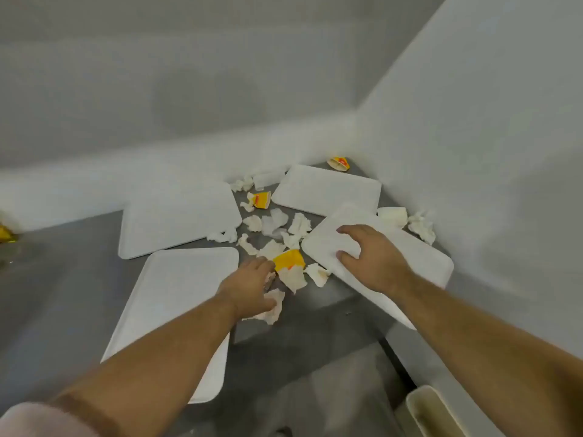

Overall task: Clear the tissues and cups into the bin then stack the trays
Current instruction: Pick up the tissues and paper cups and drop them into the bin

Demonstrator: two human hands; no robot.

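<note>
Head view: grey tabletop (315,313) set in a corner of white walls (473,121), four white trays on it. Far-left tray (179,219) and near-left tray (170,310) lie flat, the left forearm crossing the near one. Far-right tray (328,190) lies flat near the corner. Near-right tray (419,263) sits skewed, its far corner over the far-right tray's edge and its near corner past the tabletop edge. Right hand (372,260) rests on this tray, fingers (344,230) spread and fairly straight, thumb toward the tray's left edge; no wrap around the rim visible. Left hand (249,285) is between the two near trays, fingers (265,266) curled round a crumpled tissue (273,305) that bulges out beneath the palm, fingertips just beside a yellow cup (288,259) lying on its side. Loose tissues (277,225) are scattered in the middle between the four trays. Second yellow cup (262,199) lies on its side between the two far trays; third yellow cup (339,163) lies in the far corner behind the far-right tray. White cup (392,216) lies just beyond the near-right tray, with another tissue (422,227) beside it against the wall. Bin (422,402): pale rim at the lower right, below the tabletop level, well apart from both hands.
</note>
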